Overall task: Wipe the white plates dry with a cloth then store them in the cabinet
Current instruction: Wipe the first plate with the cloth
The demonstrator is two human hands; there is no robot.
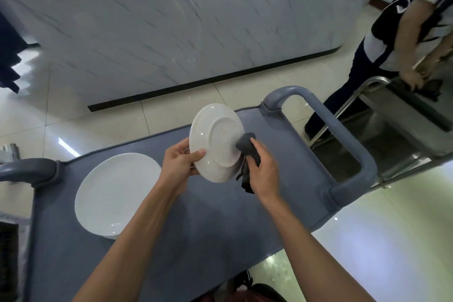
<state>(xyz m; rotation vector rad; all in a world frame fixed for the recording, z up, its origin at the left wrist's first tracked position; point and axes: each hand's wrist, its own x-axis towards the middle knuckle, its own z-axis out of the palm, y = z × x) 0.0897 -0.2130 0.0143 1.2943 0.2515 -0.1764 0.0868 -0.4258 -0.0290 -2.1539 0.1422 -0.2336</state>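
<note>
No readable text, label or number shows anywhere.

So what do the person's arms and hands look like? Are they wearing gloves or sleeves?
No gloves and no sleeves in view. Both forearms are bare from the bottom of the picture up to the wrists. The left hand and right hand are bare too, with short nails. No watch, rings or bracelets show on them.
</note>
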